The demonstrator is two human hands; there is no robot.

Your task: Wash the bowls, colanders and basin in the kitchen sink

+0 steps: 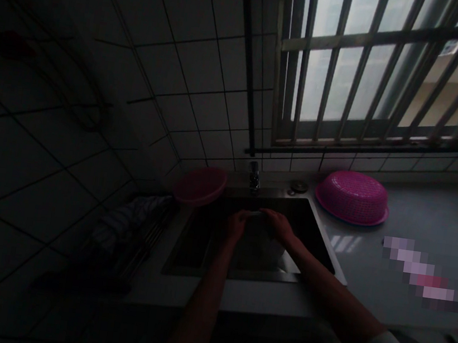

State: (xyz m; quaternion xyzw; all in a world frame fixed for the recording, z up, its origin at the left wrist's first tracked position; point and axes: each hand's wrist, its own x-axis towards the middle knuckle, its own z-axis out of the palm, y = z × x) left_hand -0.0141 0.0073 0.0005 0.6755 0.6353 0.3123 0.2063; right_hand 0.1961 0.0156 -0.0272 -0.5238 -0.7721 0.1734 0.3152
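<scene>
Both my hands reach over a dark steel sink. My left hand and my right hand hold the two ends of a small, thin, pale object between them, just below the faucet. The scene is too dark to tell what the object is. Both hands have their fingers closed on it.
A pink perforated basket lies upside down on the grey counter right of the sink. A pink basin sits at the sink's left rear corner. Folded cloth rests on a rack to the left. A barred window is behind.
</scene>
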